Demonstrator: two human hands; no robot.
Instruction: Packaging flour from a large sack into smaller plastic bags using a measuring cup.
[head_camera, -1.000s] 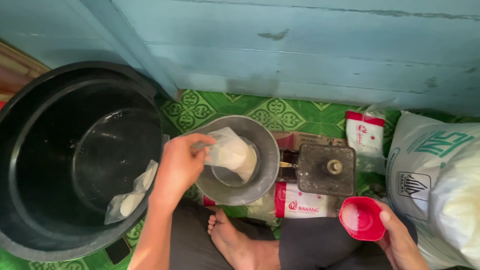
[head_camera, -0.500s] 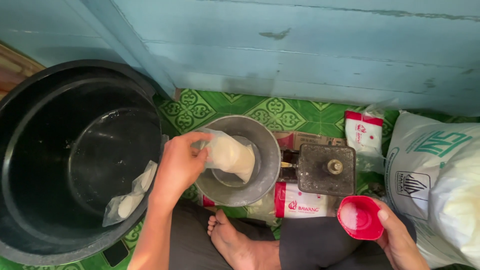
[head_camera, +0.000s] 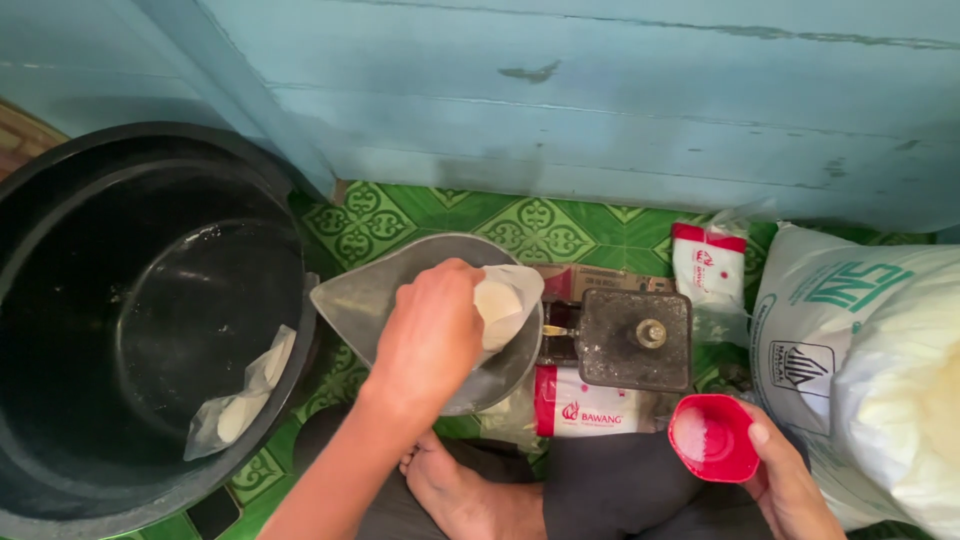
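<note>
My left hand (head_camera: 430, 335) grips a small clear plastic bag of white powder (head_camera: 502, 305) and holds it over a grey metal scale pan (head_camera: 355, 295). The pan is tilted and sits beside a dark square weighing scale (head_camera: 632, 340). My right hand (head_camera: 790, 485) holds a red plastic scoop (head_camera: 712, 438) with white powder in it, low at the right, next to a big white sack (head_camera: 880, 370) full of the same powder.
A large black tub (head_camera: 140, 310) stands at the left with one filled plastic bag (head_camera: 240, 405) lying inside. Red and white packets (head_camera: 708, 262) lie on the green patterned floor mat (head_camera: 540, 225). A blue wooden wall (head_camera: 600, 100) runs behind. My bare foot (head_camera: 460, 495) rests below the pan.
My left hand has shifted over the pan with the bag, and the bag now sits more upright at the pan's right side. The right hand with the scoop has barely moved.
</note>
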